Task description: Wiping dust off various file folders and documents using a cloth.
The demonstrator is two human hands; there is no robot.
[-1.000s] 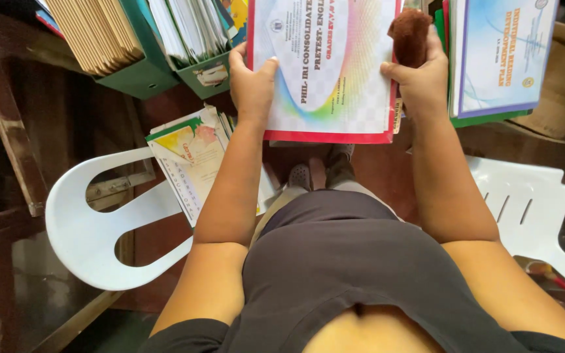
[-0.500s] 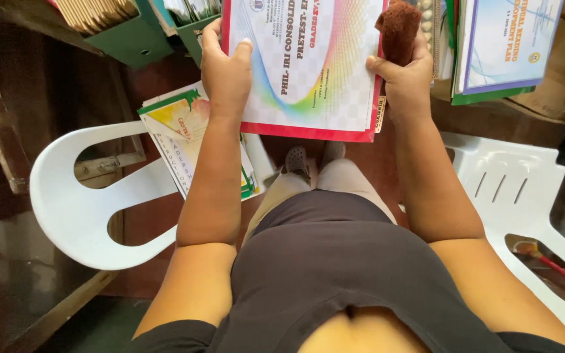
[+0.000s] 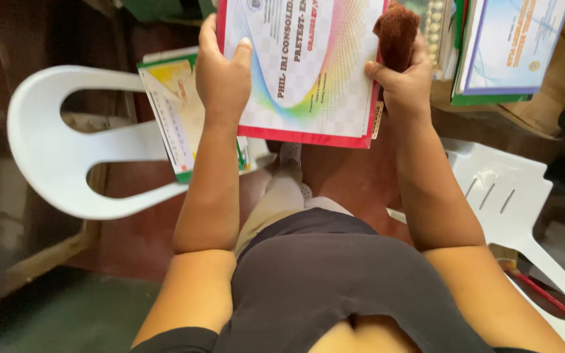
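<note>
Two hands share one red-edged folder (image 3: 308, 72) with a white, rainbow-swirled cover, held flat above the knees. It looks light and stiff but smooth, likely to slide, so the side edges seem the best hold. The left hand (image 3: 222, 78) clamps its left edge, thumb on top. The right hand (image 3: 405, 82) pinches the right edge and also grips a brown cloth (image 3: 397, 36). A white plastic chair (image 3: 53, 163) with booklets (image 3: 178, 111) sits left of the left fingers.

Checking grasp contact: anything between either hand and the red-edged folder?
Left hand grips the red-edged folder with the colourful printed cover directly, thumb on top. Right hand also clutches a brown fuzzy cloth at the folder's right edge; whether it lies between cannot be told.
</note>
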